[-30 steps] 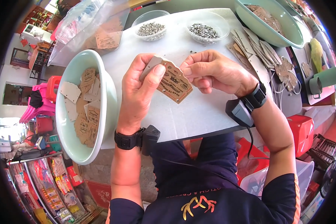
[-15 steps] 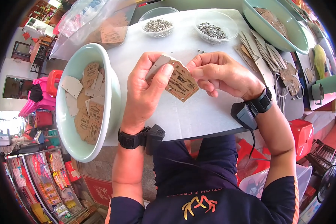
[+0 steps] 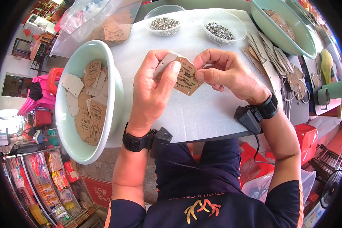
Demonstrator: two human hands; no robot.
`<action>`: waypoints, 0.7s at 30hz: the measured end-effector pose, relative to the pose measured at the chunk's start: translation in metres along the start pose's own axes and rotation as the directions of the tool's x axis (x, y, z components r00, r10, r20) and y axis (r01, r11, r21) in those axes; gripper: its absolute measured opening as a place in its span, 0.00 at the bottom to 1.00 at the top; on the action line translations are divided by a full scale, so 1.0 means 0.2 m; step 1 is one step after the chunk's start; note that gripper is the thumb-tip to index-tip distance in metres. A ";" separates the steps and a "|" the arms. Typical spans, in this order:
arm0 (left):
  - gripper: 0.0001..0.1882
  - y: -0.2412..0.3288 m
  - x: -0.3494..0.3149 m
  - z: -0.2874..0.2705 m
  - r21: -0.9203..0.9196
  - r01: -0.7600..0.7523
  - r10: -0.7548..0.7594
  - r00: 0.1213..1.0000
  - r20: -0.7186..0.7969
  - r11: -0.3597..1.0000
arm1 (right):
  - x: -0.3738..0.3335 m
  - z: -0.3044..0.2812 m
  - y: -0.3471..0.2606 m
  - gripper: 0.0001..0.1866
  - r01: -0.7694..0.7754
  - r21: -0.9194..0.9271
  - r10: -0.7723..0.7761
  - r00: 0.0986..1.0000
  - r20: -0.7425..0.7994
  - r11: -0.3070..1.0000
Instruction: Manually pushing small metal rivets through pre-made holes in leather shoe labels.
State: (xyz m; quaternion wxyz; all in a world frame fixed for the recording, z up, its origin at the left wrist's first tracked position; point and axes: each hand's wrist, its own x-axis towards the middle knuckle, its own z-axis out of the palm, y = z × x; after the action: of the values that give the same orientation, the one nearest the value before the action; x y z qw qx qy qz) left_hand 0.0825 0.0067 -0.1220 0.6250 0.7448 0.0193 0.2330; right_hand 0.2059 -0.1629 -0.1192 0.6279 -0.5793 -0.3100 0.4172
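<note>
My left hand [image 3: 154,89] grips a small brown cardboard tag [image 3: 187,80] with dark print and small corner holes, thumb flat on its face. Behind the thumb, a pale grey-white card surface shows; I cannot tell whether it belongs to a second tag. At the tag's right edge, my right hand [image 3: 233,76] is closed, thumb and forefinger pinching there. Whether a small metal piece is also between those fingers is hidden. Both hands are above the white-covered table [image 3: 193,117].
A pale green basin [image 3: 116,81] of loose tags stands left. Two clear tubs [image 3: 165,32] [image 3: 239,36] at the back hold small metal fittings. Stacked cards [image 3: 271,57] lie right, below another green basin [image 3: 306,47]. A clear plastic bag [image 3: 74,40] is back left.
Both hands and the tag have shifted slightly up in the picture, and the tag has turned a little. The right finger and thumb have stayed at the tag's right edge.
</note>
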 end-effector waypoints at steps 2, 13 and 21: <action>0.09 0.00 0.00 0.00 -0.001 -0.004 0.004 1.000 0.002 1.000 | 0.00 0.00 0.00 0.12 0.009 -0.007 -0.009 1.000 -0.005 1.000; 0.12 -0.03 0.02 0.00 -0.171 0.100 -0.097 0.995 0.025 0.980 | 0.00 0.00 0.00 0.11 0.043 -0.097 -0.045 0.999 -0.017 0.994; 0.14 -0.05 0.03 -0.01 -0.392 0.224 -0.255 0.967 -0.026 0.892 | 0.00 0.01 -0.02 0.12 -0.025 -0.038 0.023 0.998 -0.050 0.999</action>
State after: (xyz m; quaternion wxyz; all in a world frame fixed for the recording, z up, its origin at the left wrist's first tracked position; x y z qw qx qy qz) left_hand 0.0896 0.0131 -0.1290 0.7822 0.5893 0.0887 0.1818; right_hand 0.2037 -0.1616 -0.1156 0.6190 -0.6053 -0.2952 0.4042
